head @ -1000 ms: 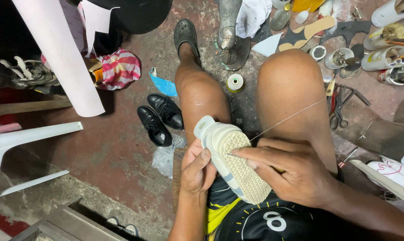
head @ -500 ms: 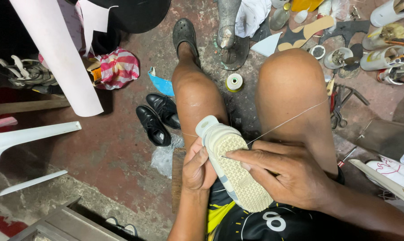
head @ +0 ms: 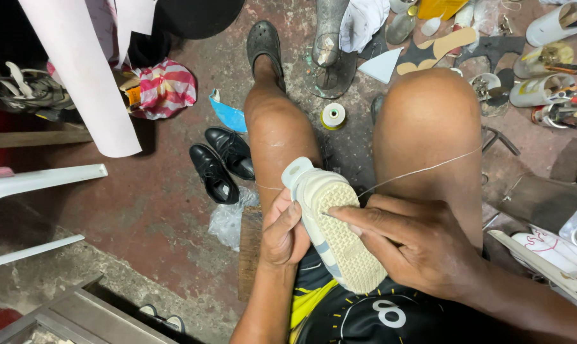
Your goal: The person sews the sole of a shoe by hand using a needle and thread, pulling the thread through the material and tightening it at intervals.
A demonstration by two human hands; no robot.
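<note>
On the lap, near the middle: pale sneaker (head: 330,223), sole up, over a stained reddish concrete floor (head: 167,216). Left hand (head: 282,232) clasping its left side; right hand (head: 416,245) laid across, forefinger pressed to the sole, white thread (head: 422,170) taut rightward. Beyond, black dress shoes (head: 221,162), thread spool (head: 333,116).

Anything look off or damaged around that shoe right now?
Nothing looks damaged. The left hand grips the pale shoe sole-up while the right hand rests fingers on its sole. A taut thread runs across the right knee. The floor is cluttered with tools and a thread spool.
</note>
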